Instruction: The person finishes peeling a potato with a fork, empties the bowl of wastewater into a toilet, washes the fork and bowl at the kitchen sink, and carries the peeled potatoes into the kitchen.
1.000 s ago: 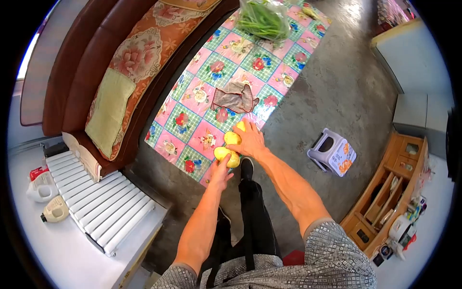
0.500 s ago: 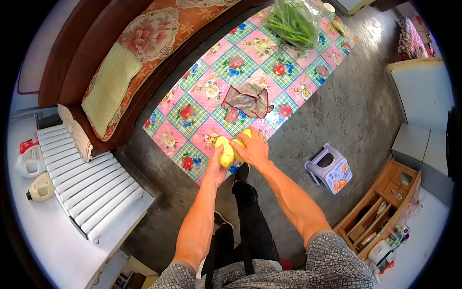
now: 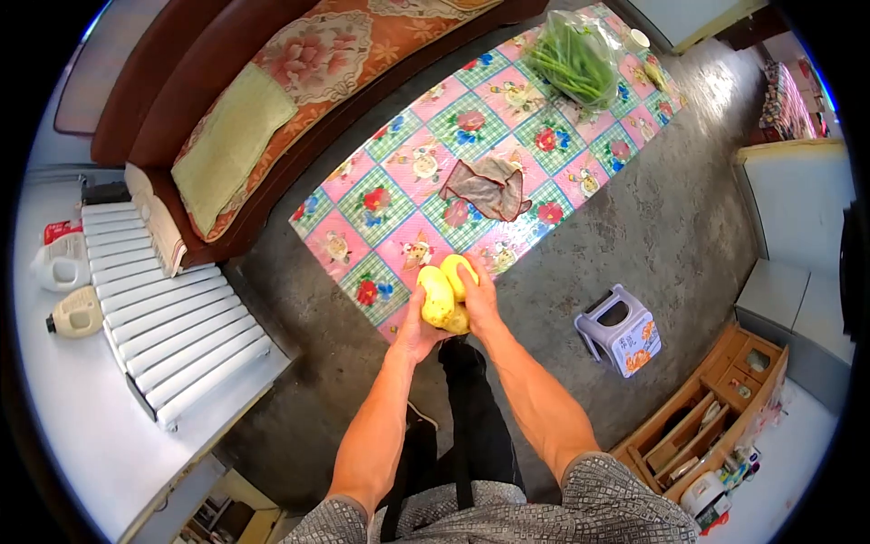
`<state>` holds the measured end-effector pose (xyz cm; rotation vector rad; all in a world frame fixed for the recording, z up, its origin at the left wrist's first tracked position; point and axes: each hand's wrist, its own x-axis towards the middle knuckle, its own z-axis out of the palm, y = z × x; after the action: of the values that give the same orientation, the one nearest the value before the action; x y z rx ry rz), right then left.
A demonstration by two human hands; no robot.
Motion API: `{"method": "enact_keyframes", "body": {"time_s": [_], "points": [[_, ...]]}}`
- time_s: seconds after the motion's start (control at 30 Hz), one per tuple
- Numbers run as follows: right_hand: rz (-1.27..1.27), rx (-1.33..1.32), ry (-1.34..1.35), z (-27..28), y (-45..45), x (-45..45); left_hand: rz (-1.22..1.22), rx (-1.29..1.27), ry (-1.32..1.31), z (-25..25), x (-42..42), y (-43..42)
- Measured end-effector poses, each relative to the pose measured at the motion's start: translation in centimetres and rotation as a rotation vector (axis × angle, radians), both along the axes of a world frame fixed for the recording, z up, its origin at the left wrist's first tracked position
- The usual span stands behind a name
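Several yellow potatoes (image 3: 437, 296) are bunched between my two hands, over the near edge of the patterned table (image 3: 385, 238). My left hand (image 3: 416, 328) is closed round them from the left and below. From the right, my right hand (image 3: 480, 300) grips the cluster, its fingers pressed on the upper potato (image 3: 456, 276). A lower potato (image 3: 458, 320) shows between the palms. Beyond my hands a crumpled grey-brown cloth (image 3: 490, 188) lies on the table.
A plastic bag of green vegetables (image 3: 574, 62) and a white cup (image 3: 638, 39) sit at the table's far end. The sofa (image 3: 263, 195) runs along the left. A purple stool (image 3: 621, 332) stands on the floor at right, near a wooden organizer (image 3: 702, 417). A radiator (image 3: 172, 313) is at left.
My hands have come together round the potatoes, now gathered in one cluster. The camera view has shifted, so the table and cloth appear farther right.
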<state>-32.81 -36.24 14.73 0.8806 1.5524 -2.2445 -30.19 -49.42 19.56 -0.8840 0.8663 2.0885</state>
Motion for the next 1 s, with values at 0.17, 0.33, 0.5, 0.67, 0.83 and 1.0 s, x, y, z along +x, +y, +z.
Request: {"method": "enact_keyframes", "body": {"time_s": [0.17, 0.33, 0.5, 0.67, 0.83, 1.0], "points": [[-0.162, -0.340, -0.029, 7.0, -1.5, 2.5, -0.083, -0.033, 0.144, 5.0, 2.1, -2.9], [-0.181, -0.462, 0.010, 14.8, -4.5, 6.1, -0.061, -0.085, 0.246, 10.8, 6.1, -6.0], [-0.033, -0.357, 0.139, 19.8, -9.5, 12.3, 0.113, -0.044, 0.317, 16.8, 13.1, -10.4], [0.206, -0.236, 0.288, 22.9, -16.0, 20.8, 0.289, -0.056, 0.364, 20.2, 24.6, -15.6], [0.488, -0.202, 0.249, 26.3, -23.2, 30.9, 0.523, -0.137, 0.362, 23.3, 37.8, -20.7], [0.809, -0.255, 0.162, 26.9, -31.3, 40.9, 0.736, -0.119, 0.339, 23.8, 50.4, -26.4]]}}
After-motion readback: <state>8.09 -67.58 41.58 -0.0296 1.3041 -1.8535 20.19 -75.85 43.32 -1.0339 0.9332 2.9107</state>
